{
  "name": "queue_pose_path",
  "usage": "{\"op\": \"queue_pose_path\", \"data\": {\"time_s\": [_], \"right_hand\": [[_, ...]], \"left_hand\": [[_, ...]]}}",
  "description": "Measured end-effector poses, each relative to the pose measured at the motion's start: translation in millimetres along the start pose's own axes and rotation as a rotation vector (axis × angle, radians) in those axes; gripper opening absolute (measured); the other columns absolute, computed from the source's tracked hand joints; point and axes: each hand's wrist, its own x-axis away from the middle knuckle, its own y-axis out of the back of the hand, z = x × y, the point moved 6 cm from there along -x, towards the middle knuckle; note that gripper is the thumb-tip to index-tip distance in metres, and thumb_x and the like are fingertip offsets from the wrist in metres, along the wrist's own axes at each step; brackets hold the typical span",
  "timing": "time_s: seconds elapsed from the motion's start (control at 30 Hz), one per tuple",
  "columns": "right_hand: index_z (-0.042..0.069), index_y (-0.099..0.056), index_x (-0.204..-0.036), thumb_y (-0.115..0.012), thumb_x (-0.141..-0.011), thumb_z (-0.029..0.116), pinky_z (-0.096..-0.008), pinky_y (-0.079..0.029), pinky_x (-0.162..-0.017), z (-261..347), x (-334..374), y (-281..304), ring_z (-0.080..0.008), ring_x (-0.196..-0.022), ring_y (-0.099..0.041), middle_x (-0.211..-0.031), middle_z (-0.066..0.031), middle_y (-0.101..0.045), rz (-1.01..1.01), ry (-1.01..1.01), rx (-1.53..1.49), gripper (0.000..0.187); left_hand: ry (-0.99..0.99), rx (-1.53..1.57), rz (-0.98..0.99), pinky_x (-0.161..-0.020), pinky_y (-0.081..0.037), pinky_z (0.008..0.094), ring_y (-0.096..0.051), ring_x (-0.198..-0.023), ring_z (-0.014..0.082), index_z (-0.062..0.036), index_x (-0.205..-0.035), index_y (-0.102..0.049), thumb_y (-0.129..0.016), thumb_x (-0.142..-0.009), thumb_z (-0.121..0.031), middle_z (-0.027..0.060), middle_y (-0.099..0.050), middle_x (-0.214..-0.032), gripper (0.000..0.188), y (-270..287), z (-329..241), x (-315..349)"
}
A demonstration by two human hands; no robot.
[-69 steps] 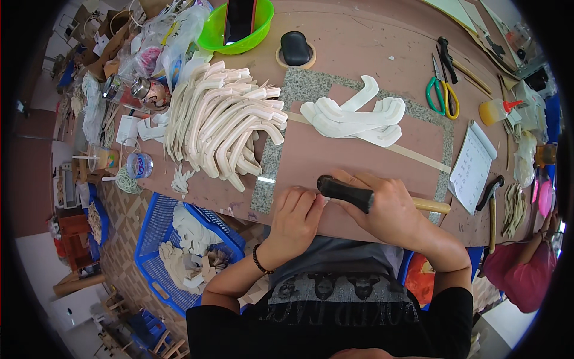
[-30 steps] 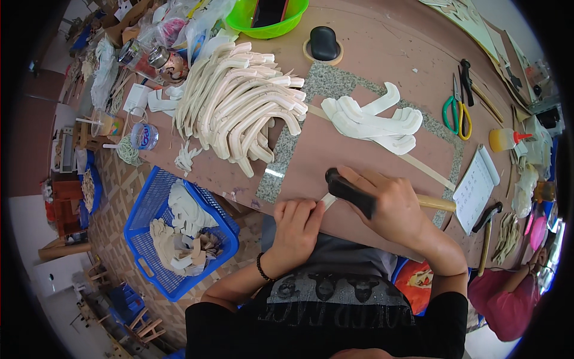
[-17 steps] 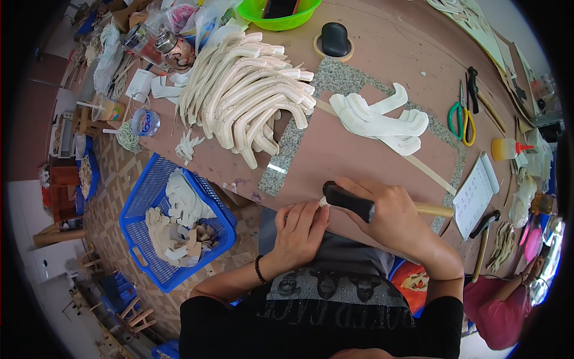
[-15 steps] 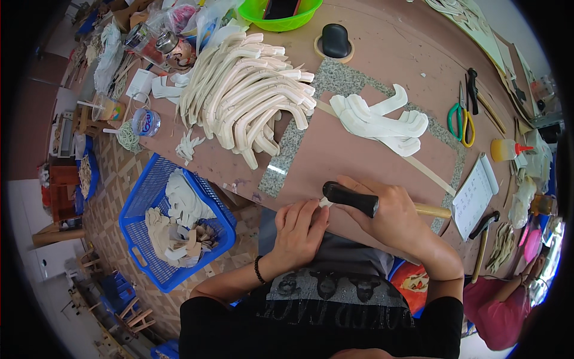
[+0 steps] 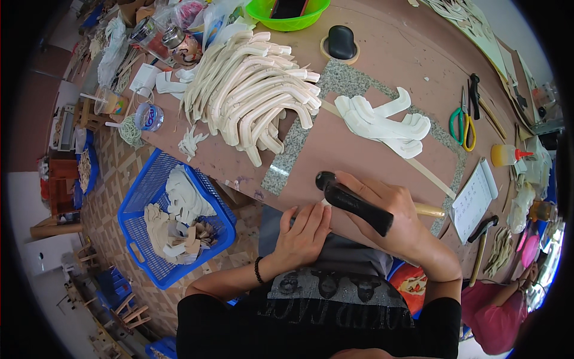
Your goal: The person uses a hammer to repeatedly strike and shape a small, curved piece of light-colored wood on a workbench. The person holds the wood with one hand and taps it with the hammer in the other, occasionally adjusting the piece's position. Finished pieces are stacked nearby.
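A black-headed hammer (image 5: 359, 207) sits in a person's closed right hand (image 5: 391, 218) near the front edge of a brown table (image 5: 388, 54), beside a pale piece (image 5: 325, 203). The left hand (image 5: 302, 238) bunches its fingers there (whether they pinch it cannot be told). Beyond lie white curved strips (image 5: 382, 127); to their left, a cream heap (image 5: 257, 90).

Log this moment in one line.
left hand: at mostly hidden pale piece | right hand: holding black-headed hammer | beyond: overlapping white curved pieces | leftward: piled cream curved strips
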Motion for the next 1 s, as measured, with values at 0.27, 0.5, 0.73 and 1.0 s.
{"op": "queue_pose_path", "data": {"time_s": [0.27, 0.5, 0.73, 1.0], "right_hand": [[0.006, -0.063, -0.131, -0.078, -0.074, 0.015, -0.0402, -0.055, -0.069, -2, 4, -18, -0.0299, -0.082, -0.069, -0.096, -0.0098, -0.066, -0.014, 0.022, 0.032, 0.059], [-0.001, -0.07, -0.118, -0.079, -0.086, 0.012, -0.0388, -0.058, -0.068, -20, 8, 11, -0.0334, -0.073, -0.07, -0.096, -0.0173, -0.073, -0.077, -0.264, -0.001, 0.036], [0.004, -0.069, -0.123, -0.078, -0.087, 0.021, -0.0443, -0.056, -0.071, -27, 29, 7, -0.0369, -0.081, -0.07, -0.096, -0.0145, -0.071, -0.042, -0.253, 0.014, 0.041], [0.004, -0.066, -0.133, -0.073, -0.091, 0.012, -0.0337, -0.052, -0.068, -66, 110, 43, -0.0221, -0.069, -0.065, -0.098, -0.0147, -0.074, -0.378, -0.703, -0.094, 0.043]], "left_hand": [[-0.025, -0.022, -0.009, -0.095, -0.042, 0.0441, -0.059, -0.105, 0.0223, 0.0009, -0.117, -0.07, -0.067, -0.086, -0.023, 0.0086, -0.061, -0.108, 0.039, 3, -3, 1], [-0.091, 0.018, 0.027, -0.095, -0.041, 0.0448, -0.06, -0.106, 0.0254, 0.002, -0.117, -0.069, -0.078, -0.076, -0.026, 0.0115, -0.064, -0.116, 0.05, 5, 0, -8], [-0.123, 0.202, 0.07, -0.094, -0.043, 0.044, -0.062, -0.106, 0.0284, 0.0069, -0.11, -0.068, -0.078, -0.082, -0.03, 0.0153, -0.066, -0.117, 0.048, 16, 1, -31], [-0.167, 0.488, 0.069, -0.086, -0.045, 0.0413, -0.058, -0.102, 0.0284, -0.005, -0.102, -0.065, -0.078, -0.082, -0.017, 0.0086, -0.062, -0.098, 0.026, -17, -12, -90]]}}
